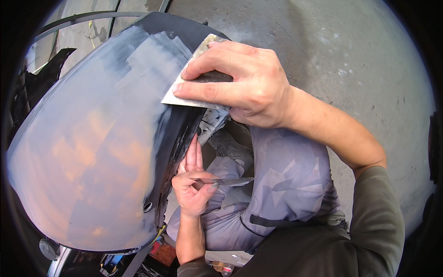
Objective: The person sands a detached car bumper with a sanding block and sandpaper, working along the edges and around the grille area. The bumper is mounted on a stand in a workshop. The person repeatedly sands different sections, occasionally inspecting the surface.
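A large curved car body panel [106, 152], most likely a bumper cover, fills the left side, coated in grey, whitish and orange-tan patches with a bare black edge. My right hand [251, 83] grips a thin metal putty spreader [194, 101] between thumb and fingers. Its left corner lies over the panel's upper right edge. Lower down, my left hand [194, 193] pinches a second thin metal spreader [235, 181], seen almost edge-on. The other fingers of that hand stretch up beside the panel's black edge. Whether they press on it, I cannot tell.
A small round hole [147, 207] sits in the panel's lower right. My bent legs in grey patterned trousers [290, 175] are close to the panel's right side. Below it lie a grey round-ended part [48, 249] and assorted items. Stained concrete floor [350, 60] stretches right.
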